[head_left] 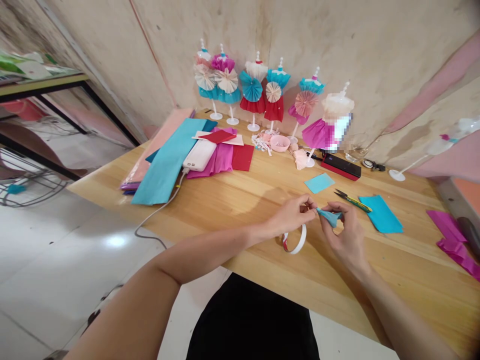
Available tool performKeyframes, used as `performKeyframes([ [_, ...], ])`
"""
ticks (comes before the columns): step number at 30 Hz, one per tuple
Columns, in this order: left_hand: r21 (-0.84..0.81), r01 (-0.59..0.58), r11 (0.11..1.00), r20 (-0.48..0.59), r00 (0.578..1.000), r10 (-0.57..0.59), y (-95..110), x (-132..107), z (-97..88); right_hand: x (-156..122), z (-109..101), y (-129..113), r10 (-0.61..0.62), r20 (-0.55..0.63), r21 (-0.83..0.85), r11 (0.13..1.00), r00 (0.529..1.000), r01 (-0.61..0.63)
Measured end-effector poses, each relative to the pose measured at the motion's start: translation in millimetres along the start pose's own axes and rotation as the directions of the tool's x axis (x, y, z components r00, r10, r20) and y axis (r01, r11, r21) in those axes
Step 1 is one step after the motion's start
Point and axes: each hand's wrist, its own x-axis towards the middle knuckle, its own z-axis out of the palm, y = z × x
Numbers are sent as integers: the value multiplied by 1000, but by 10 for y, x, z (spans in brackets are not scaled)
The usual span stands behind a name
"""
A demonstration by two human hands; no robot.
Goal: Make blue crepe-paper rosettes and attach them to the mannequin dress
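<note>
Between both hands, above the wooden table, is a small piece of blue crepe paper (330, 217), gathered to a narrow end. My left hand (294, 214) pinches that narrow end with its fingertips. The wider part is gripped by the thumb and fingers of my right hand (347, 232). A roll of white tape (300, 241) stands on its edge just below my hands. Beyond them lie a light blue paper rectangle (319, 183) and yellow-green thread snips (353, 201). The snips' handle end touches a larger blue paper piece (383, 214).
Several small mannequin stands in paper dresses (251, 87) line the wall. At left are stacked crepe paper sheets (168, 160) and a white power bank (199, 154) with a cable. A pink bowl (279, 143), a black-red box (341, 166) and magenta paper strips (446, 225) also lie on the table (232, 215).
</note>
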Motion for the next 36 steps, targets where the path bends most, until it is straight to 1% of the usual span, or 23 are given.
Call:
performKeyframes([
  [2,155,-101,983,-31,994,107,3,-13,-18,20,-42,-40,-2,100,53,999,995,-3],
  [3,216,-146,965,-34,987,157,9,-21,-22,27,-57,-57,0,117,62,998,993,-7],
  [5,286,-217,933,-17,973,231,25,-41,-17,34,-70,-74,11,87,38,999,996,-14],
  [8,328,-267,906,9,960,280,34,-68,9,30,-52,-56,6,16,-40,999,1000,-6],
  [11,340,-270,901,7,959,284,27,-77,25,24,-37,-25,-4,3,-60,998,1000,4],
  [17,284,-262,922,23,964,266,43,-68,12,34,-50,-7,-8,-17,-45,999,1000,7],
  [23,271,-234,934,16,971,239,105,-98,30,45,-56,-7,78,-19,2,997,997,-78],
  [29,254,-228,940,16,973,231,117,-108,32,44,-49,-27,119,-22,29,993,993,-118],
  [32,241,-220,945,22,975,221,111,-103,32,37,-46,-41,115,-28,13,993,993,-115],
  [36,235,-199,951,7,979,203,99,-97,41,13,-35,-56,74,-65,-51,996,995,-77],
])
